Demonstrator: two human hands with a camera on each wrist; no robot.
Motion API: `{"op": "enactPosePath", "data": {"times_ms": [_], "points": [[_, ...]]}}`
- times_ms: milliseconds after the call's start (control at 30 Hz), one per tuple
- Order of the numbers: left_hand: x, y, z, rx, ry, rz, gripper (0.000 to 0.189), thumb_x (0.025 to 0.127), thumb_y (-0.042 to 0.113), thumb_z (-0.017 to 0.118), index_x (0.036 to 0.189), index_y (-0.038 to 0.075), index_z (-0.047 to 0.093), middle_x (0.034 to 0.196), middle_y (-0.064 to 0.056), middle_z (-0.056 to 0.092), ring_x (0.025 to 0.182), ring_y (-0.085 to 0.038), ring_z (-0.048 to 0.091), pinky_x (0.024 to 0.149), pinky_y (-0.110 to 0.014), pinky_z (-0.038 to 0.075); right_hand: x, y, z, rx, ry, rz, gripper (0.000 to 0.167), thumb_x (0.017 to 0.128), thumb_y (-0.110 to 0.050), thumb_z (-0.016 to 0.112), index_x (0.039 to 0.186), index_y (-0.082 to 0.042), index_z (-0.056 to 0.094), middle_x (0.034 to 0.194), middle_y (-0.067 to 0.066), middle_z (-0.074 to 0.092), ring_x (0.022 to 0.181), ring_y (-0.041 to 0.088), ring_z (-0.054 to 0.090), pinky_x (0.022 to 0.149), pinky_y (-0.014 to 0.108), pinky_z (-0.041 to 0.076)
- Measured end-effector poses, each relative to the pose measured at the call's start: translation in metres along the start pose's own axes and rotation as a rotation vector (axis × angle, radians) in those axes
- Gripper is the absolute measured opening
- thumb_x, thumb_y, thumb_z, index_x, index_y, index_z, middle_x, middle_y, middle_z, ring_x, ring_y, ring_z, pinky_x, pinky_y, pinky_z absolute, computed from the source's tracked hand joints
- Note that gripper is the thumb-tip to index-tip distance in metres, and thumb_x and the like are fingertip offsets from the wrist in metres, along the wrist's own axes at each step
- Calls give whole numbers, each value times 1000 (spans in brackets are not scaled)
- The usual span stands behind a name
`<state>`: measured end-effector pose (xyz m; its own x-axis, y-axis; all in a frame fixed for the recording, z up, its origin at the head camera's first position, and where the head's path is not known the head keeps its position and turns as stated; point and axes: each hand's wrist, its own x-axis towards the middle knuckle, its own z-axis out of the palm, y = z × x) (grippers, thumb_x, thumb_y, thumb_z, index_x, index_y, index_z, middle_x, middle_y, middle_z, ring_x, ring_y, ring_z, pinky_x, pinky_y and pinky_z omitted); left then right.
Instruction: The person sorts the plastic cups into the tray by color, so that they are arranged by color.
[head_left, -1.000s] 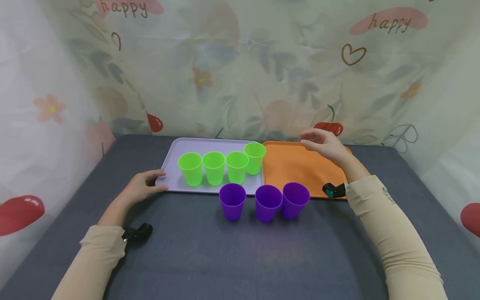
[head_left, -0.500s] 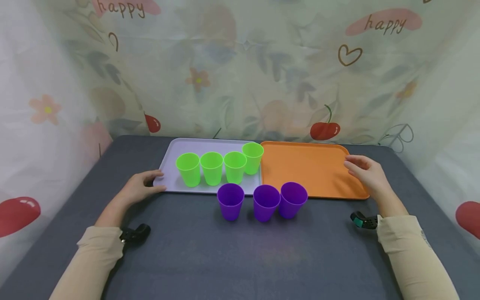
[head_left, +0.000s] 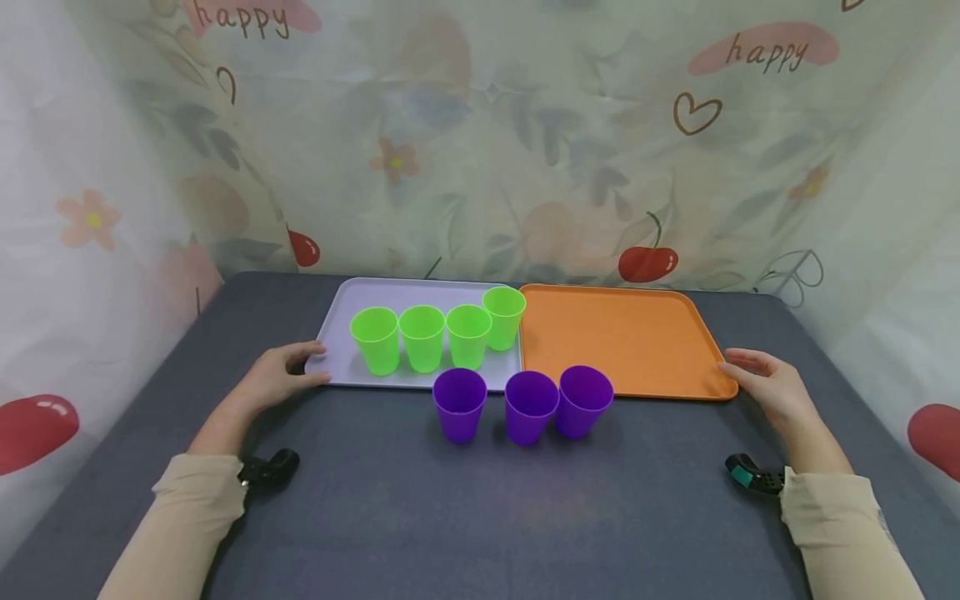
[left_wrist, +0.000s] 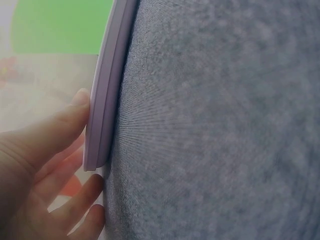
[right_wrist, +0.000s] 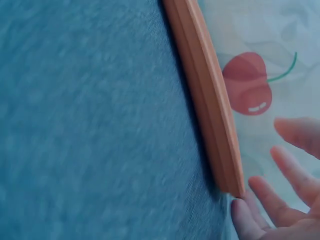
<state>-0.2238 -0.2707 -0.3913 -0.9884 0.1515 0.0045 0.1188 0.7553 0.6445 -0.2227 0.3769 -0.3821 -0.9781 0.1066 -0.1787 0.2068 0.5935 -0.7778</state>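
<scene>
At the left end of the lilac tray [head_left: 405, 290], my left hand [head_left: 272, 379] has its thumb at the front rim and its other fingers spread beside the corner. In the left wrist view the thumb [left_wrist: 70, 117] touches the rim. My right hand [head_left: 776, 396] is by the front right corner of the orange tray [head_left: 615, 333], fingers loosely bent, holding nothing. The right wrist view shows its fingers [right_wrist: 295, 175] spread near that tray's end; whether one touches the edge I cannot tell. Several green cups [head_left: 423, 340] stand upright on the lilac tray.
Three purple cups, a left one [head_left: 460, 407], a middle one [head_left: 529, 410] and a right one [head_left: 585, 404], stand upright before the trays on the dark table [head_left: 480, 517]. The trays lie side by side. A printed curtain [head_left: 480, 150] hangs behind the table.
My right hand has moved from above the orange tray's back, rightwards and then nearer, down to its front right corner. The left hand, cups and trays have stayed put.
</scene>
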Motion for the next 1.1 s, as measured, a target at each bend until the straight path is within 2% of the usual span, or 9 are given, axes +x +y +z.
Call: {"op": "enactPosePath", "data": {"times_ms": [100,133,200,433,567,733,867,933,1100], "points": [[0,0,0,0,1,3,53,81,20,71,125,-5,54,134,-30,48,125,-45,45,104,-54,35,0,4,-1,-49,-68,14,78,89,-47,57,145,-1,27,146,21,32,133,40,28,102,44,38],[0,0,0,0,2,4,53,81,20,71,125,-5,54,134,-30,48,125,-45,45,104,-54,35,0,5,-1,-57,-92,15,80,89,-46,57,145,1,25,151,26,21,136,45,20,104,52,33],[1,0,0,4,4,7,53,81,20,72,125,-5,54,133,-30,49,124,-45,46,103,-54,35,1,7,-1,-72,-121,14,81,89,-42,59,145,3,23,151,32,14,136,50,16,107,60,24],[1,2,-1,21,4,8,54,81,21,72,126,-5,53,131,-30,50,122,-45,48,102,-55,38,2,12,0,-81,-130,19,82,87,-40,63,145,4,24,150,33,17,136,48,21,107,57,26],[0,7,-6,5,10,-46,56,85,28,67,130,-1,50,135,-31,47,123,-46,48,98,-56,41,2,14,1,-71,-134,18,82,87,-40,62,145,3,23,150,33,18,136,47,21,108,58,24],[-5,20,-19,-41,88,-102,57,91,40,57,134,3,47,138,-27,45,121,-44,49,94,-56,44,2,13,2,-58,-131,23,83,87,-40,63,145,4,23,150,32,18,136,46,21,108,59,23],[-12,35,-26,-64,180,-59,53,92,42,53,131,5,50,132,-22,52,113,-40,56,88,-53,47,2,12,2,-59,-128,28,84,86,-39,64,145,4,23,150,33,18,136,47,20,108,60,22],[-14,44,-27,-74,205,-26,50,92,41,53,129,6,52,128,-20,56,108,-38,58,83,-46,49,3,11,2,-63,-127,30,84,86,-39,64,145,5,23,150,33,18,137,47,19,108,59,22],[-19,74,-24,-87,186,73,42,92,33,57,126,8,56,122,-16,61,104,-31,61,76,-29,48,2,9,1,-79,-124,32,85,85,-39,66,145,4,23,150,34,14,136,49,19,107,60,23]]}}
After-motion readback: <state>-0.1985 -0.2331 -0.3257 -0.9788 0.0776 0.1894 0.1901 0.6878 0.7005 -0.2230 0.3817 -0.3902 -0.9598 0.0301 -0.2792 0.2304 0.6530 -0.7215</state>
